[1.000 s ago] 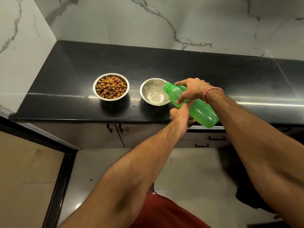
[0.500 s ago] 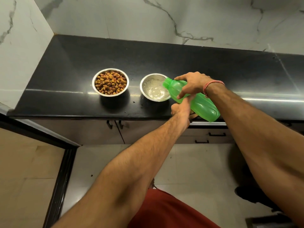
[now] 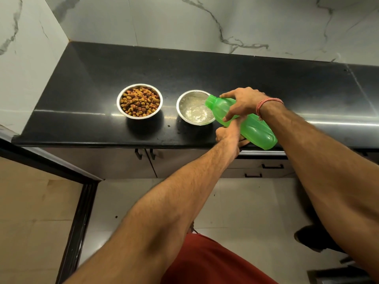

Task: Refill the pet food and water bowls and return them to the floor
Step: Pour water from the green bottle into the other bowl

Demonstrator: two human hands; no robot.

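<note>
Two steel bowls stand side by side on the black countertop [image 3: 266,83]. The left bowl [image 3: 139,101] is full of brown and yellow kibble. The right bowl [image 3: 194,108] holds bubbling water. A green plastic bottle [image 3: 246,124] is tilted with its open mouth over that bowl's right rim, pouring. My right hand [image 3: 242,103] grips the bottle from above near the neck. My left hand [image 3: 229,133] presses against the bottle's underside from below; its fingers are partly hidden.
White marble walls close the counter at the back and left. Cabinet doors and drawers with dark handles [image 3: 272,166] sit below the counter edge. A dark door frame [image 3: 78,218] stands at the left, tiled floor [image 3: 246,212] lies below, and a dark object [image 3: 311,238] rests at the right.
The water in the right bowl has risen and bubbles more. Both hands and the tilted bottle hold nearly the same place over the bowl.
</note>
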